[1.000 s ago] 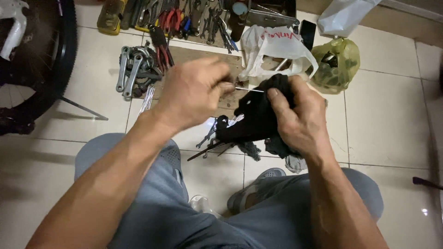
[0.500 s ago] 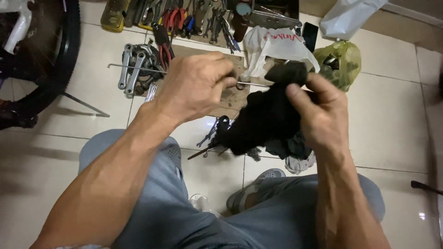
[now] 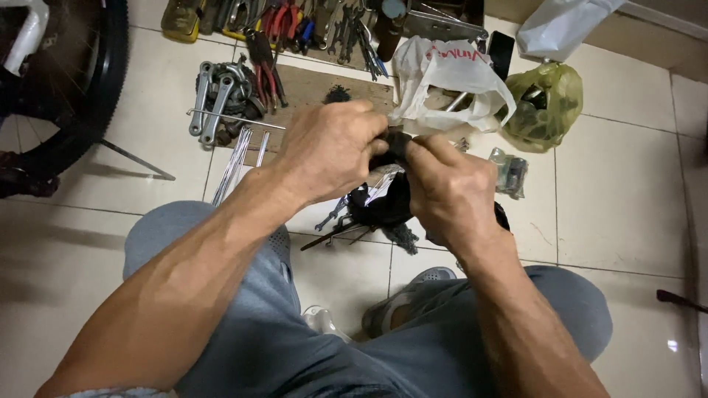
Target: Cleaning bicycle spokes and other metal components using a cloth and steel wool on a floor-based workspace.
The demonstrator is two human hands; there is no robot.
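Note:
My left hand [image 3: 332,147] and my right hand [image 3: 450,191] meet in front of me above my knees, both closed on a black rag [image 3: 387,203] that hangs down between them. Thin metal spokes [image 3: 380,184] poke out of the rag under my fingers. What exactly sits inside the rag is hidden by my hands. Below the rag a wrench and small dark tools [image 3: 335,225] lie on the tiled floor.
A bicycle wheel [image 3: 66,88] stands at the far left. Crank arms [image 3: 214,92], pliers [image 3: 267,66] and several hand tools lie on a board at the top. A white plastic bag [image 3: 450,81] and a yellow-green bag [image 3: 546,107] sit at the upper right. Loose spokes [image 3: 236,162] lie left.
My right hand has moved left and up over the rag, closing against my left hand. The rag is now bunched and mostly covered, and the view has tilted slightly.

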